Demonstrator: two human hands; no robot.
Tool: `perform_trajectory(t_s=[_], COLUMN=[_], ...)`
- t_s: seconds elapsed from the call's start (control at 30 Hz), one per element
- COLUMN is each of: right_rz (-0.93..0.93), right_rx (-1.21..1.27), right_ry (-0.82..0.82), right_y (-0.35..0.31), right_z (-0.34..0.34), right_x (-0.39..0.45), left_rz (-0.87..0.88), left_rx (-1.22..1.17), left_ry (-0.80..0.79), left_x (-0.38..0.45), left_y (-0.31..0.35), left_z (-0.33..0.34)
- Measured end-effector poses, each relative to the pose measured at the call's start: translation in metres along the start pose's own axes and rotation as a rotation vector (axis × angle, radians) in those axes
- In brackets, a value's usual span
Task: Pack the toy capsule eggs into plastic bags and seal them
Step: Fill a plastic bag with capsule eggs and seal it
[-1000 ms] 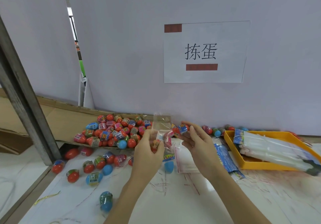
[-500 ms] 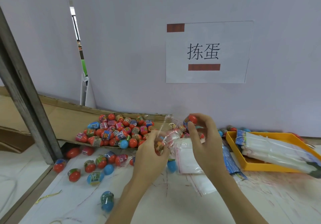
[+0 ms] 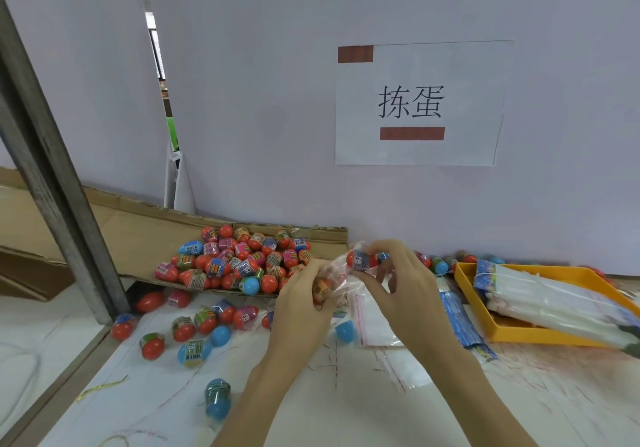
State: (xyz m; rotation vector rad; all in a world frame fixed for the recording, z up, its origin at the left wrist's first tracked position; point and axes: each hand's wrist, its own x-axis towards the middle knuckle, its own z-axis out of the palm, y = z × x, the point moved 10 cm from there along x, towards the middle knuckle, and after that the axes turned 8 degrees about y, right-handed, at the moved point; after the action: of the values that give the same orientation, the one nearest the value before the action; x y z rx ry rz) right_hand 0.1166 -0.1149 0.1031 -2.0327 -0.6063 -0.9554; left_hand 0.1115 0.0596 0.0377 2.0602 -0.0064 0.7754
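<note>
While both forearms reached in above table (image 3: 242, 394), left hand (image 3: 304, 302) gripped clear bag (image 3: 337, 273) (egg inside); right hand (image 3: 398, 283) pinched red egg (image 3: 362, 258) at bag mouth, fingers curled.

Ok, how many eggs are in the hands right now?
2: a red egg pinched by the right hand, and an orange-labelled egg inside the plastic bag gripped by the left hand. Fingers may hide more.
</note>
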Motion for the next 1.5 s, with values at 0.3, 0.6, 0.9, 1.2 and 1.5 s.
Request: perform_trajectory(t_s=[0.3,0.6,0.9,1.2,1.5], right_rz=[0.035,-0.1,0.01,-0.005,0.219], right_rx=[0.13,0.089,-0.095,0.169,0.375], right_ry=[-0.199,-0.254,-0.399,-0.198,0.078], right_y=[-0.002,-0.012,-0.002,-0.016,0.002], right_z=[0.021,0.021,0.042,0.024,0.012], right_x=[-0.007,-0.009,-0.021,-0.011,-0.009], left_rz=[0.008,0.089,0.122,0.185,0.107], left_rx=[-0.108,-0.14,-0.113,-0.038,0.068], left_ry=[-0.011,-0.092,0.003,0.086,0.201], left_x=[0.002,-0.001,-0.001,0.003,0.011], left_y=[0.005,0.022,0.023,0.027,0.01], left_z=[-0.002,0.001,-0.006,-0.02,-0.04])
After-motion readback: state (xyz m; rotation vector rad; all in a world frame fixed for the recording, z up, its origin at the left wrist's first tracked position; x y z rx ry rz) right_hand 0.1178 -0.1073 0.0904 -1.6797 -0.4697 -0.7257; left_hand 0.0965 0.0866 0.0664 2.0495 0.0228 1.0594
